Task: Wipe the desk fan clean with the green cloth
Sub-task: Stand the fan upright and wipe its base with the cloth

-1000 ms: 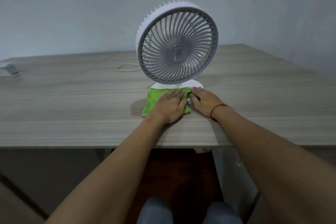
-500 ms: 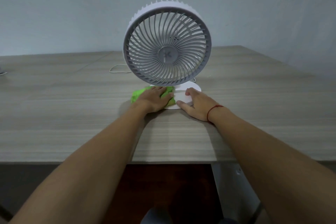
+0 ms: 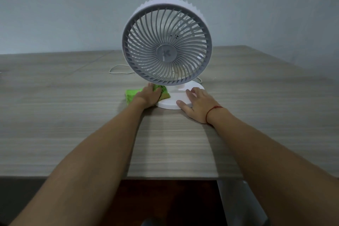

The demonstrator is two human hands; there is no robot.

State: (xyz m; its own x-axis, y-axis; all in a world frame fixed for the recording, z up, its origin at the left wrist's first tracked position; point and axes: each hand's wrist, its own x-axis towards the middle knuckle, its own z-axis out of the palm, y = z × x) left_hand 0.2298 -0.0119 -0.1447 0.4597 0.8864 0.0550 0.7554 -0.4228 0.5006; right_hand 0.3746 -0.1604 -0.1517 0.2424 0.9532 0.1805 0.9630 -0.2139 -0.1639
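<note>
A white desk fan (image 3: 167,49) with a grey grille stands upright on its round white base (image 3: 174,97) in the middle of the wooden table. The green cloth (image 3: 132,94) lies bunched at the base's left edge, partly on the base. My left hand (image 3: 149,95) presses down on the cloth, fingers curled over it under the grille. My right hand (image 3: 197,103) rests flat on the right side of the base, fingers spread, a red string around the wrist.
The fan's white cable (image 3: 119,71) loops on the table (image 3: 73,115) behind and left of the fan. A plain wall rises behind the table. The table's front edge runs close below my forearms.
My left hand has slid the cloth from in front of the base to its left side and onto it. My right hand has settled flat on the base. The camera has moved closer.
</note>
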